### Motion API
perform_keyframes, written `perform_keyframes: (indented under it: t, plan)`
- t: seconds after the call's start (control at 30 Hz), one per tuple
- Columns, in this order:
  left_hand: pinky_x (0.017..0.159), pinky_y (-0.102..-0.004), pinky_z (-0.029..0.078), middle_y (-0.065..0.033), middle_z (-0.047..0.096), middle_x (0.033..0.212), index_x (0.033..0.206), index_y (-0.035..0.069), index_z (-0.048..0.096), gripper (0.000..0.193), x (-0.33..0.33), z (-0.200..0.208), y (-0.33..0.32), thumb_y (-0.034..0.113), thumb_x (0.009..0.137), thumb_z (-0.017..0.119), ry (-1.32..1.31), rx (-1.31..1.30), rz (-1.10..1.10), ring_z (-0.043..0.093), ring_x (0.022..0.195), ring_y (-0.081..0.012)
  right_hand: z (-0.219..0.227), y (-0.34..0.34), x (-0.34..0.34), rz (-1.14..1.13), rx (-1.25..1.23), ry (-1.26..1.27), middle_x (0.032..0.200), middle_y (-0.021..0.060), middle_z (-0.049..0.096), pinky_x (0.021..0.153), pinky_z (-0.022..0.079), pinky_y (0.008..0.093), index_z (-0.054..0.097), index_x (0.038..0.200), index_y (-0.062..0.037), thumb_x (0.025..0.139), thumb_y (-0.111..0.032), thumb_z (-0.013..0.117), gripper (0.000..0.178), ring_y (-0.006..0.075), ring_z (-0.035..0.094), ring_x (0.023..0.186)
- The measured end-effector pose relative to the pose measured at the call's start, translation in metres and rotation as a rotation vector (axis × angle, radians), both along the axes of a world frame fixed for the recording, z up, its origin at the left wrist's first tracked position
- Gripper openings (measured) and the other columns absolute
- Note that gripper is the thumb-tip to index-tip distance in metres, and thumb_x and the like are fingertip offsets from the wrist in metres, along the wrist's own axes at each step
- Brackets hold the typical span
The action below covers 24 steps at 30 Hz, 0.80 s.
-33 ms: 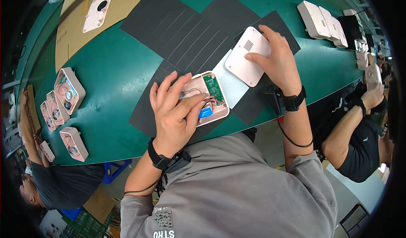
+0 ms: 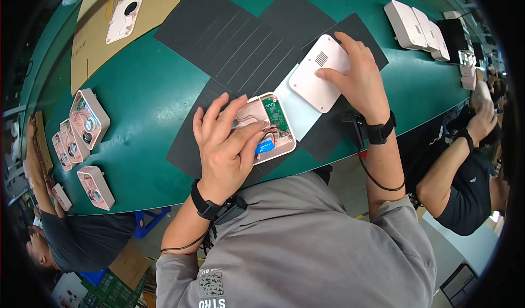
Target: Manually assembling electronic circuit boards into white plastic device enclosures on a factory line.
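The left part of the case (image 2: 291, 131) is covered by the left hand (image 2: 221, 149), whose thumb and forefinger are placed over the wires (image 2: 281, 130) inside; whether anything is gripped by it cannot be told. The underside of the cover (image 2: 314, 83) is turned from view. The cover is held by the right hand (image 2: 363, 81), thumb laid on its face and fingers set at its far edge.

The case is seen open near the table's front edge, over black sheets (image 2: 224, 34). It is pale pink and round-cornered; a green board (image 2: 275, 110) and a partly covered blue pack (image 2: 265, 146) are contained in it. The cover, equally pale, is pierced by a slotted grille and corner holes, and is held above a white sheet (image 2: 306, 114).

White lettering and a square patterned patch are borne by the grey shirt (image 2: 306, 242), cut off at the lower edge. Print on the carton (image 2: 93, 29) is too faint to be made out.
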<state>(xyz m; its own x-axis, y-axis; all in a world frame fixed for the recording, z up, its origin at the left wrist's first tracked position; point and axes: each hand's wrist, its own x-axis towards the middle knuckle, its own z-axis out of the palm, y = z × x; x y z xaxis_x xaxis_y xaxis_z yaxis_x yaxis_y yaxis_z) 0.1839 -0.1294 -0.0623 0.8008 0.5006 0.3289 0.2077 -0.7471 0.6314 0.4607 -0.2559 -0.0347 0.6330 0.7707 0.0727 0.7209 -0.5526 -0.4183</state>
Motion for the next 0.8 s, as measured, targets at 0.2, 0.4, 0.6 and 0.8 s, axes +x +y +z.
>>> perform_keyframes:
  t: [0.2, 0.4, 0.6, 0.8]
  plan:
    - [0.118, -0.0661, 0.028, -0.0054, 0.067, 0.146, 0.097, 0.017, 0.082, 0.011, 0.003, 0.000, -0.004, 0.013, 0.087, 0.082, 0.042, 0.067, 0.017, 0.051, 0.143, -0.0374, -0.001, -0.024, 0.015, -0.173, 0.213, 0.393, 0.130, 0.0125, 0.070, 0.100, 0.052, 0.0313, 0.058, 0.145, 0.0005, 0.099, -0.022, 0.077, 0.055, 0.0196, 0.068, 0.114]
    - [0.120, -0.0649, 0.027, -0.0094, 0.066, 0.148, 0.102, 0.015, 0.080, 0.017, 0.002, 0.003, -0.001, 0.011, 0.085, 0.082, 0.054, 0.091, -0.003, 0.051, 0.143, -0.0399, 0.010, -0.046, -0.015, -0.277, 0.688, 0.949, 0.131, 0.0071, 0.069, 0.101, 0.051, 0.0276, 0.054, 0.148, 0.0018, 0.110, -0.018, 0.060, 0.043, 0.0119, 0.066, 0.114]
    - [0.099, -0.0430, 0.048, -0.0158, 0.072, 0.129, 0.110, 0.004, 0.075, 0.018, -0.016, 0.021, 0.015, 0.007, 0.093, 0.078, -0.241, -0.331, 0.163, 0.065, 0.121, -0.0301, 0.033, -0.033, -0.069, -0.245, 0.635, 0.991, 0.128, 0.0063, 0.069, 0.102, 0.049, 0.0258, 0.052, 0.150, 0.0018, 0.108, -0.017, 0.063, 0.047, 0.0108, 0.064, 0.116]
    - [0.066, -0.0236, 0.049, -0.0082, 0.076, 0.095, 0.108, -0.002, 0.073, 0.014, -0.044, 0.048, 0.006, 0.007, 0.099, 0.077, -0.070, -1.110, 0.101, 0.067, 0.078, -0.0110, 0.042, -0.019, -0.110, -0.079, 0.552, 0.959, 0.124, 0.0042, 0.068, 0.101, 0.048, 0.0256, 0.051, 0.149, 0.0022, 0.104, -0.018, 0.070, 0.053, 0.0124, 0.064, 0.112]
